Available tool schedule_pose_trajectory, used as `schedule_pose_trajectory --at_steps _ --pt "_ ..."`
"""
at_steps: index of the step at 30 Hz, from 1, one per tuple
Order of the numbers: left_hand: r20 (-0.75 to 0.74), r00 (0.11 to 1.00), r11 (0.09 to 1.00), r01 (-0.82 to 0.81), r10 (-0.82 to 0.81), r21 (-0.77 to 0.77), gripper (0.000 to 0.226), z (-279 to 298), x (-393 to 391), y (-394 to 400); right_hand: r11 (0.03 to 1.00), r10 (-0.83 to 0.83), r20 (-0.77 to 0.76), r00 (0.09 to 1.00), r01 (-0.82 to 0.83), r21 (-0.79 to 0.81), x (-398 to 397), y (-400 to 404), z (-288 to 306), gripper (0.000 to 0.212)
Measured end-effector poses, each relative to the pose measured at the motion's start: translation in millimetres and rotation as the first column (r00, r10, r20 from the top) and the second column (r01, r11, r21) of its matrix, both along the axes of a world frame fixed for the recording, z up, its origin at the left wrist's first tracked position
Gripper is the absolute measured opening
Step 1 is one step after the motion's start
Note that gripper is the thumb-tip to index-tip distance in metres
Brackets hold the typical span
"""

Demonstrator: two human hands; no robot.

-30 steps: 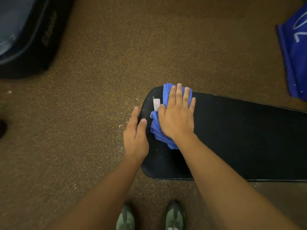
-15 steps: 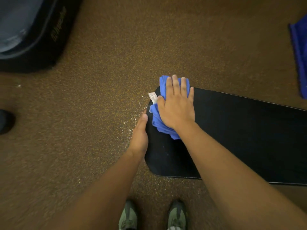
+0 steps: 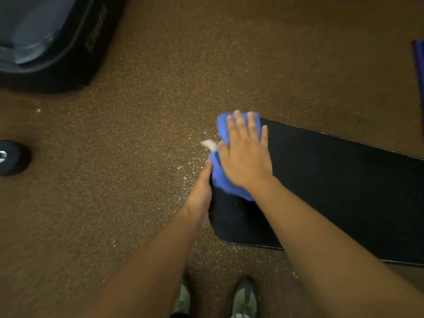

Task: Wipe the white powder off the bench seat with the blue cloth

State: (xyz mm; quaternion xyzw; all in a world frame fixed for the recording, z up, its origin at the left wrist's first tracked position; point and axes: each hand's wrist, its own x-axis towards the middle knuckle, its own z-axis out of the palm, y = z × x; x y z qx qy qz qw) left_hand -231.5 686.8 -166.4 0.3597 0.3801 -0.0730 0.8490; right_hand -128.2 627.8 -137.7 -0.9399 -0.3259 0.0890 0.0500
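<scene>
1. Right hand (image 3: 246, 154) is flat, palm down, on the blue cloth (image 3: 223, 180), fingers spread and laid out straight. So that grip is apart, pressing rather than pinching.
2. The cloth is bunched up at the rounded left end of the black bench (image 3: 344, 187) seat, covering the far corner, and part of it hangs a bit past the edge. There's a small white tag (image 3: 210, 144) sticking out of it on the left.
3. Left hand (image 3: 200, 191) is right up against the end edge of the seat, just beside the cloth, fingertips touching the blue fabric. Can't tell whether that grip is curled round the edge or just resting against it, since the hand is side-on and a bit blurry.
4. White powder (image 3: 190, 171) is scattered as pale specks on the brown speckled floor (image 3: 149, 134) right beside the seat end, and a few tiny specks show on the seat near the front corner.
5. Other stuff: a dark bag (image 3: 68, 47) top left, a round black thing (image 3: 12, 157) at the left edge, a strip of blue fabric (image 3: 419, 70) at the far right, and two greenish shoes (image 3: 244, 301) at the bottom.
</scene>
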Motion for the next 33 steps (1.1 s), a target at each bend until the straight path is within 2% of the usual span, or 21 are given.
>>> schedule_pose_trajectory --at_steps 3,5,7,10,12,14,16,17,19,21,24,26,28,30,32,33 --pt "-0.005 0.999 0.996 -0.052 0.052 -0.078 0.049 -6.1 -3.6 -2.7 0.969 0.245 -0.038 0.969 -0.244 0.026 -58.1 -47.0 4.9 0.062" --pt "-0.023 0.999 0.987 -0.036 0.033 -0.157 0.056 -5.3 -3.7 -4.6 0.96 0.276 -0.065 0.959 -0.278 -0.021 -57.6 -85.1 6.8 0.062" --pt "-0.036 0.999 0.985 -0.019 0.013 -0.174 0.061 -5.5 -4.1 -4.2 0.982 0.177 -0.05 0.983 -0.18 -0.054 -31.2 -92.9 8.6 0.063" --pt "-0.11 0.994 0.992 -0.016 0.002 -0.128 0.059 -8.0 -4.2 -1.6 0.996 -0.093 -0.052 0.994 0.092 -0.019 6.0 -38.9 6.8 0.063" --pt "-0.132 0.991 0.987 -0.049 0.029 -0.15 0.057 -10.8 -5.6 -2.0 0.985 -0.171 -0.058 0.984 0.171 0.0 3.1 -7.2 3.5 0.064" --pt "-0.104 0.991 0.977 -0.099 0.08 -0.187 0.05 -17.0 -10.6 -1.6 0.998 -0.054 0.0 0.999 0.054 0.024 -27.7 -8.2 1.9 0.063" --pt "-0.063 0.99 0.979 -0.134 0.126 -0.155 0.031 -23.6 -16.6 1.8 0.98 0.199 -0.004 0.98 -0.199 0.023 -72.2 -34.6 3.6 0.06" --pt "-0.073 0.993 0.973 -0.103 0.09 -0.207 0.02 -20.3 -15.6 3.7 0.953 0.302 -0.039 0.953 -0.301 0.026 -85.4 -50.4 6.2 0.057" --pt "-0.118 0.992 0.964 -0.062 0.032 -0.258 0.049 -17.9 -13.8 5.4 0.909 0.416 -0.044 0.908 -0.415 0.026 -78.4 -72.7 3.9 0.057" --pt "-0.087 0.995 0.966 -0.073 0.053 -0.249 0.051 -11.6 -12.9 2.7 0.93 0.365 -0.013 0.931 -0.366 -0.032 -53.3 -74.7 2.5 0.06" --pt "-0.118 0.99 0.966 -0.105 0.078 -0.236 0.05 -4.3 -8.9 -1.1 0.997 0.078 -0.025 0.997 -0.079 -0.026 -15.0 -40.5 4.3 0.061" --pt "-0.135 0.989 0.962 -0.098 0.065 -0.254 0.049 -5.5 -10.0 0.3 1.0 -0.016 -0.022 1.0 0.015 -0.015 -8.7 -15.3 0.1 0.061" --pt "-0.125 0.978 0.93 -0.199 0.168 -0.309 0.045 -10.2 -14.8 0.4 1.0 0.008 0.013 1.0 -0.008 -0.01 -29.1 -8.6 -0.2 0.061" --pt "-0.106 0.957 0.874 -0.29 0.27 -0.39 0.034 -8.4 -14.7 0.9 0.984 0.18 0.005 0.984 -0.18 0.012 -71.4 -27.2 1.0 0.058" --pt "-0.022 0.983 0.868 -0.172 0.183 -0.466 0.031 2.6 -19.7 1.0 0.952 0.305 -0.037 0.952 -0.304 0.027 -101.6 -60.9 3.5 0.056" --pt "-0.043 0.994 0.891 -0.106 0.097 -0.441 0.034 9.6 -17.8 2.2 0.95 0.314 -0.029 0.949 -0.313 0.015 -101.5 -79.3 2.7 0.058"
